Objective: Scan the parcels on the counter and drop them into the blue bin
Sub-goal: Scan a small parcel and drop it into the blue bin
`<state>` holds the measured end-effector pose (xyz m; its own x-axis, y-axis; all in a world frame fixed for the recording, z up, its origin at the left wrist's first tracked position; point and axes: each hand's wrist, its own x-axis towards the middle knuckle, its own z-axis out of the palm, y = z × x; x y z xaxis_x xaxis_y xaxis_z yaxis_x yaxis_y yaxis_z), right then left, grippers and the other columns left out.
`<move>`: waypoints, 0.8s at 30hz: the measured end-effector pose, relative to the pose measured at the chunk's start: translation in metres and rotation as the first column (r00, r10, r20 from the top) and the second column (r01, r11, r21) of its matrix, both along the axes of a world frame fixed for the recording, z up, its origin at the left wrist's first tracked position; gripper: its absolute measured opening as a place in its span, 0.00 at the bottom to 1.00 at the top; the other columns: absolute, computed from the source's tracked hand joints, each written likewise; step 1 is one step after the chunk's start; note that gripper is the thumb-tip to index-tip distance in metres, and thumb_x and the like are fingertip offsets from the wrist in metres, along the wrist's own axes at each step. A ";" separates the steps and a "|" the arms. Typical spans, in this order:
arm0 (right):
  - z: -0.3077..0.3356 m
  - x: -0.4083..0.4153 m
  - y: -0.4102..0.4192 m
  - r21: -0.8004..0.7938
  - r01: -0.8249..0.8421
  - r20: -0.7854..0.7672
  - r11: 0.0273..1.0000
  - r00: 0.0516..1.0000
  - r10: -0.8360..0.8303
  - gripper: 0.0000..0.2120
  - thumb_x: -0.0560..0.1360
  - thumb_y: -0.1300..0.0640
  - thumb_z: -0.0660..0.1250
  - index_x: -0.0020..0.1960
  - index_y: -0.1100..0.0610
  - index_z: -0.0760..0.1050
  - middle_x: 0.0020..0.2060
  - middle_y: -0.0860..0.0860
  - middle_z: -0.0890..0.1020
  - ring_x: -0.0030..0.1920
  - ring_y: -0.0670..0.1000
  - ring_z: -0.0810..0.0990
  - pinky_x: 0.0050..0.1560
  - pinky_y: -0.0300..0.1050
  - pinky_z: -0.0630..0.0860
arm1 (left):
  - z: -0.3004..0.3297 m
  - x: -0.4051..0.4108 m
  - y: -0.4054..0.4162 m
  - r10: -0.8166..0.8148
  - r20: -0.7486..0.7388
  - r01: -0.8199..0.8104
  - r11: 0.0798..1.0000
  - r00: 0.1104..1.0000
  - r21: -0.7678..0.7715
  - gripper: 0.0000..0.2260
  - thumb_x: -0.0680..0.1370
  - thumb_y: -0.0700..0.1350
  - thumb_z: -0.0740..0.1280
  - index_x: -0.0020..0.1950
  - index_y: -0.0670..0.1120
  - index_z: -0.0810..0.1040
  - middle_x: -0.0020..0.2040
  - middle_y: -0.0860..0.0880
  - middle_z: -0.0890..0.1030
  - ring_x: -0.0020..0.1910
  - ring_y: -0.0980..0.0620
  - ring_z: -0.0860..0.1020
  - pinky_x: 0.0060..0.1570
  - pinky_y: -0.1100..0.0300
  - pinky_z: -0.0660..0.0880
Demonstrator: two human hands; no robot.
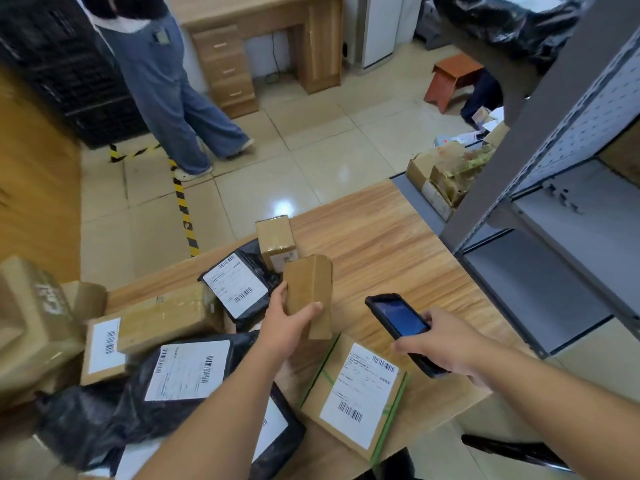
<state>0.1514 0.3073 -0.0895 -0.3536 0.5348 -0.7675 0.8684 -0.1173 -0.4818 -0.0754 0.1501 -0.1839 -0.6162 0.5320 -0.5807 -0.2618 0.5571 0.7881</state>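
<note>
My left hand (285, 325) grips a small brown cardboard parcel (310, 289), held tilted above the wooden counter (381, 244). My right hand (441, 344) holds a black handheld scanner (401, 323) with its blue screen facing up, just right of the parcel. Below the hands lies a flat box with a white label and green straps (356, 396). Several more parcels crowd the counter's left: a small box (275, 239), a black bag with a label (237, 284), a long taped box (166, 322), a big black bag (173, 372). No blue bin is in view.
A grey metal shelf unit (554, 202) stands close on the right. A person in wide jeans (166, 91) walks on the tiled floor beyond the counter. Behind are a wooden desk (263, 46), black crates (59, 64), a red stool (453, 77) and an open carton (443, 174).
</note>
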 end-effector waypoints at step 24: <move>0.054 0.041 -0.025 -0.100 -0.513 -0.212 0.853 0.848 0.485 0.26 0.64 0.45 0.83 0.57 0.52 0.81 0.54 0.55 0.85 0.50 0.54 0.84 0.46 0.45 0.75 | 0.071 0.116 -0.130 0.313 0.469 -0.493 0.805 0.826 0.331 0.26 0.76 0.61 0.66 0.72 0.52 0.78 0.66 0.44 0.83 0.62 0.44 0.78 0.61 0.46 0.72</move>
<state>0.1923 0.2822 -0.0357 -0.6758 0.1358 -0.7244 0.7329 0.2282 -0.6409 0.0405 0.0203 -0.1125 -0.6123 0.5284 -0.5881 -0.7063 -0.0313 0.7072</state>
